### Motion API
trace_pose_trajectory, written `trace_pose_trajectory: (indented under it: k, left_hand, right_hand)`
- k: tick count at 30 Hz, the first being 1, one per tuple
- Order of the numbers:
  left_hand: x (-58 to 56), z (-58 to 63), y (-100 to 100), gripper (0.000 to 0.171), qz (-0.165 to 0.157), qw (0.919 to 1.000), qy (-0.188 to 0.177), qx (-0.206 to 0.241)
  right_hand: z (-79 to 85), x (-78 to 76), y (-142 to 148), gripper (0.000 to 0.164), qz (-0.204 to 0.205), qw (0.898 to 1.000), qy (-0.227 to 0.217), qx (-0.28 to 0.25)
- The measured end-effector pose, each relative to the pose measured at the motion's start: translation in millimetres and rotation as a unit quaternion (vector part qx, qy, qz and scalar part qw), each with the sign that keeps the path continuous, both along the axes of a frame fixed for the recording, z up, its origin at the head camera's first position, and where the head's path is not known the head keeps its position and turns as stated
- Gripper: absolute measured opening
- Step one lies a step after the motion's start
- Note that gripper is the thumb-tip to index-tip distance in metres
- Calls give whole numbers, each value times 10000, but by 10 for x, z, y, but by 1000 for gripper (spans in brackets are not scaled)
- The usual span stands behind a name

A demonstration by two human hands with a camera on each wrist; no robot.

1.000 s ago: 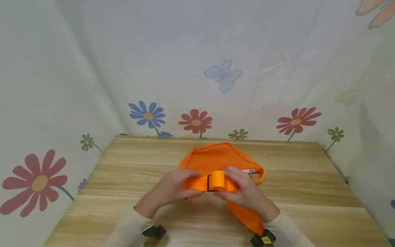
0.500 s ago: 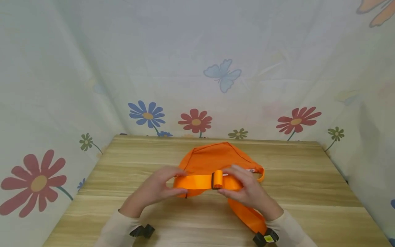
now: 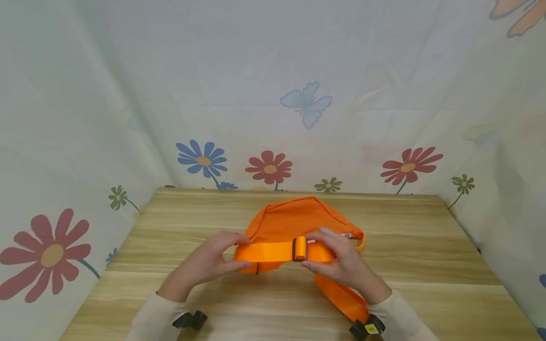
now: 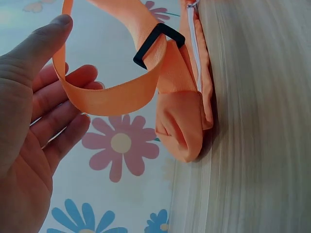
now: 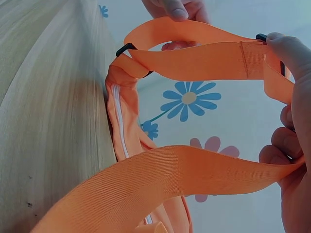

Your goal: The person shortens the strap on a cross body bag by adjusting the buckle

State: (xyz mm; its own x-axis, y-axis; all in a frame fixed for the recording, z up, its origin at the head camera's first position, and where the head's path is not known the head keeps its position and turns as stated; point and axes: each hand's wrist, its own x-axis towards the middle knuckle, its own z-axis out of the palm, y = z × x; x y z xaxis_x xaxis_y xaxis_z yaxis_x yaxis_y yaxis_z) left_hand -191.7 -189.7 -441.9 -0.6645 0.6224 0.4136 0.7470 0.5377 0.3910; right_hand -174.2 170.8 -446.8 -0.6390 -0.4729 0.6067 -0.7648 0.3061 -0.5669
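Note:
An orange bag (image 3: 294, 218) lies on the table, its webbing strap (image 3: 268, 252) raised in front of it. My left hand (image 3: 209, 263) holds the strap's left bend between thumb and fingers; the left wrist view shows the thumb (image 4: 60, 22) against the webbing. At the right, my right hand (image 3: 341, 260) pinches the strap beside a black slide buckle (image 3: 294, 249), where the webbing makes a small loop (image 3: 301, 248). Another black buckle (image 5: 125, 49) joins the strap to the bag's end. Part of the right-hand fingers is hidden behind webbing.
More strap (image 3: 341, 298) hangs down from the right hand toward the right wrist. A white zipper (image 5: 119, 119) runs along the bag, and a short orange loop (image 3: 361, 241) sticks out at its right. Flowered cloth (image 3: 239, 94) encloses the wooden table (image 3: 192, 213).
My left hand has moved left along the strap, so a longer flat stretch shows between the hands. The small loop by the buckle has become narrower. My right hand has shifted slightly right.

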Motion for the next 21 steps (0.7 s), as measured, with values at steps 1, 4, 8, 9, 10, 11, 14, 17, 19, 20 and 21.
trace_pose_trajectory:
  k: [1, 4, 8, 9, 10, 11, 14, 17, 19, 20, 21]
  left_hand:
    - [0, 2, -14, 48, 27, 10000, -16, -39]
    - [-4, 1, -64, 47, 106, 9998, -50, -178]
    - [-9, 0, -139, 46, 210, 9991, -166, -344]
    - [-12, 5, -153, 46, 227, 9988, -218, -377]
    - [-18, 11, -164, 46, 230, 9985, -281, -410]
    - [-24, 21, -165, 47, 219, 9982, -334, -447]
    - [-34, 66, -99, 53, 94, 9969, -571, -529]
    - [-14, 96, 72, 60, -56, 9950, -879, -467]
    - [13, 105, 221, 63, -154, 9936, -1076, -304]
    - [28, 110, 296, 63, -193, 9926, -1181, -190]
    - [39, 112, 368, 64, -243, 9921, -1231, -92]
  right_hand:
    - [-1, -1, -1, 50, -9, 10000, 4, 8]
    - [-2, -1, -7, 52, 8, 10000, 13, -7]
    - [0, 0, -13, 53, 45, 10000, -22, -19]
    - [2, 1, -17, 54, 53, 10000, -39, -14]
    - [3, 1, -21, 54, 52, 10000, -49, -11]
    - [4, 1, -25, 54, 48, 10000, -55, -4]
    - [4, -1, -42, 54, 14, 10000, -77, -5]
    - [7, 1, -72, 55, 12, 9999, -138, -32]
    - [8, 3, -102, 54, 40, 9998, -180, -33]
    - [12, 6, -119, 54, 64, 9998, -173, -31]
    - [14, 9, -136, 54, 92, 9998, -164, -34]
